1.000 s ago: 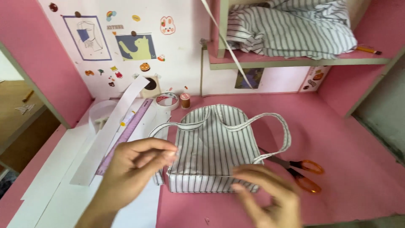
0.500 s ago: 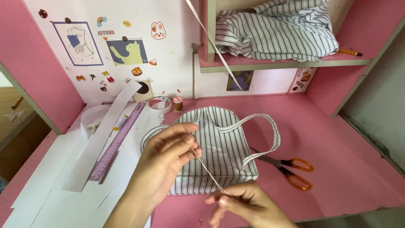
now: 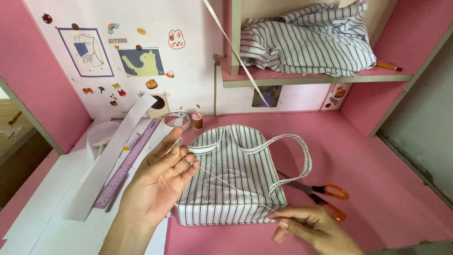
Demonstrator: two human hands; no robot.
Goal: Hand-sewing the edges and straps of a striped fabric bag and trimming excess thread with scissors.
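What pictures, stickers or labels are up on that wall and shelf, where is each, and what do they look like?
Line drawing: upper left wall, rectangular, blue-framed, white.
Cat picture: right of it, blue with a yellow cat.
Bunny sticker: above right, white and pink.
Small stickers: below the pictures, mixed colours.
Dark photo: under the shelf, rectangular.
Sticker strip: right of it, white with orange.

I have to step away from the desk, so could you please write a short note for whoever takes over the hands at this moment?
Left hand: raised over the desk, fingertips pinching one end of a thin white thread.
Right hand: low at the front edge, pinching the other end; the thread runs taut between the hands.
Striped fabric bag: flat on the pink desk, handles toward the wall, under the thread.
Orange-handled scissors: right of the bag.
Thread spool and purple ruler: behind and left.
Done: bag looks assembled. Left: whatever the thread is for; no needle visible.
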